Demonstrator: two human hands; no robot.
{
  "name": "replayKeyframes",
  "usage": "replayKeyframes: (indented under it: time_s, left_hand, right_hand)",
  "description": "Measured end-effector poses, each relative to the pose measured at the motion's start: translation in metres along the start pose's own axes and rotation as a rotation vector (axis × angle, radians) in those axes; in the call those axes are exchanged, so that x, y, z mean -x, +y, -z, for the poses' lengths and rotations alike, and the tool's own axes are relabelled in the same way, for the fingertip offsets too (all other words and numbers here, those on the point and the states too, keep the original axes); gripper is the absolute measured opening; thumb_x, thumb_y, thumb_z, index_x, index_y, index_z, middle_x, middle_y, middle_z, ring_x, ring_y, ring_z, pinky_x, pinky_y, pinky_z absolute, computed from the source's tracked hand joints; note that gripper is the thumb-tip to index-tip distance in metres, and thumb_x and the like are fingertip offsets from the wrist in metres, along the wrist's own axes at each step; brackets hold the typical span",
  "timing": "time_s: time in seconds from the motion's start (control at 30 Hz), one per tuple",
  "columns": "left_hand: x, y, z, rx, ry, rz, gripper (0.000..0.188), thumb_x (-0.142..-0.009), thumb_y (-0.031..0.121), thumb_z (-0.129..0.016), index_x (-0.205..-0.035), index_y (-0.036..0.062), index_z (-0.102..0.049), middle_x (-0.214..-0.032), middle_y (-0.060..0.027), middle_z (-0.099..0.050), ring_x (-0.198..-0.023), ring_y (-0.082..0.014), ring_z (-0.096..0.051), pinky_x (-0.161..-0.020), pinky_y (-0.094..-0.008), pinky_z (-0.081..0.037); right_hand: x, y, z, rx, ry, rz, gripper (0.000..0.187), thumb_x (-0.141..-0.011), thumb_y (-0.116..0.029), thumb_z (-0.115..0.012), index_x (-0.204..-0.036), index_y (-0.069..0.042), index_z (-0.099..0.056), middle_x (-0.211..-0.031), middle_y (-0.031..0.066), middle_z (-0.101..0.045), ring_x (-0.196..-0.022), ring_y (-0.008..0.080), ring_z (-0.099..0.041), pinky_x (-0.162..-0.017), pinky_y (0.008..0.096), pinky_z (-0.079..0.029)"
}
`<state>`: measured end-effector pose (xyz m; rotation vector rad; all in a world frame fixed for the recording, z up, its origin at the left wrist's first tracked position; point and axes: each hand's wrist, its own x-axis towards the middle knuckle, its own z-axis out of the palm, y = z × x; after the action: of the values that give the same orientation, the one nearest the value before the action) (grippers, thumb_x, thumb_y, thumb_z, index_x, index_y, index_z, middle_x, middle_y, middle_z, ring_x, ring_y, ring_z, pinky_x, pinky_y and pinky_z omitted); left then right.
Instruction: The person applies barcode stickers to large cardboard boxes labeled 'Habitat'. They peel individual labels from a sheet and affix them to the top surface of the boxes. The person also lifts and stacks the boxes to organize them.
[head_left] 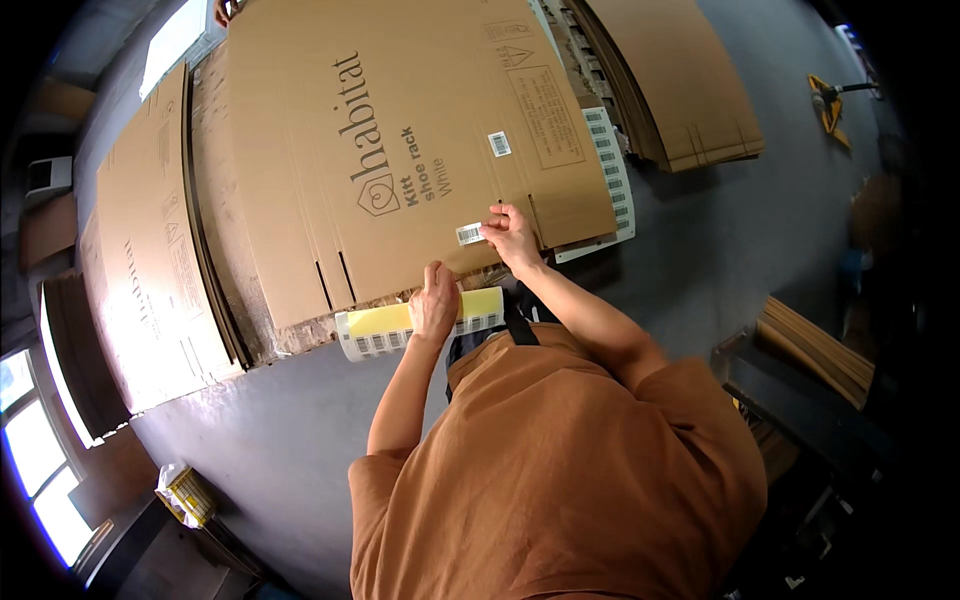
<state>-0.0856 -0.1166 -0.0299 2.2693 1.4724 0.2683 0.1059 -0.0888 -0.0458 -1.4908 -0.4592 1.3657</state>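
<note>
A large flat brown cardboard carton lies in front of me, printed in dark ink. Pinched at its right end by my right hand, a small white barcode label is at the carton's near edge; whether it is stuck down fully I cannot tell. A second white barcode label sits flat on the carton farther up. My left hand grips a curved sheet of barcode labels, its bared part yellow, just below the carton's near edge.
Flat carton stacks lie left and right. Another label sheet pokes out under the carton's right side. Another person's hand touches the far left corner. More cardboard stands at right, and a yellow-and-white package at lower left.
</note>
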Motion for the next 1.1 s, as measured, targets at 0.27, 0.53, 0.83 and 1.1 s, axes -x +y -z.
replayKeyframes:
  time_s: [0.27,0.53,0.83,1.1]
  left_hand:
    - [-0.019,0.002,-0.008,-0.038,0.053,-0.144,0.046,-0.088,0.017,-0.057,-0.133,0.0084,-0.047,-0.139,-0.0082,-0.048,-0.070,-0.0327,-0.068,-0.062,-0.0428,-0.057]
    - [-0.035,0.002,-0.028,-0.231,-0.048,-0.154,0.052,-0.093,0.024,-0.050,-0.140,0.0054,-0.040,-0.150,-0.0109,-0.035,-0.090,-0.0308,-0.068,-0.069,-0.0449,-0.058]
    - [-0.037,0.003,-0.014,-0.058,-0.189,-0.024,0.044,-0.096,0.029,-0.047,-0.138,0.0153,-0.044,-0.148,-0.0058,-0.039,-0.091,-0.0357,-0.067,-0.074,-0.0454,-0.057]
    - [-0.048,0.018,0.067,0.185,0.173,0.215,0.030,-0.095,0.025,-0.052,-0.120,0.0090,-0.057,-0.104,-0.0190,-0.061,-0.083,-0.0390,-0.064,-0.067,-0.0476,-0.053]
  right_hand:
    - [-0.015,0.029,-0.017,0.206,0.131,0.199,0.042,-0.079,0.000,-0.069,-0.116,0.003,-0.049,-0.089,0.0109,-0.067,-0.080,0.0153,-0.064,-0.071,0.0270,-0.052]
    - [-0.011,0.025,-0.021,0.543,0.173,0.326,0.040,-0.081,-0.007,-0.068,-0.116,0.000,-0.050,-0.090,0.0097,-0.069,-0.082,0.0202,-0.066,-0.077,0.0324,-0.052]
    - [-0.013,-0.003,-0.009,1.068,0.301,0.591,0.039,-0.081,-0.018,-0.073,-0.112,-0.005,-0.053,-0.101,0.0141,-0.063,-0.084,0.0355,-0.062,-0.074,0.0435,-0.051]
    - [0.067,-0.086,0.030,0.393,-0.662,0.139,0.073,-0.092,-0.031,-0.066,-0.150,-0.011,-0.027,-0.093,0.0045,-0.062,-0.083,0.0119,-0.057,-0.073,0.0241,-0.047]
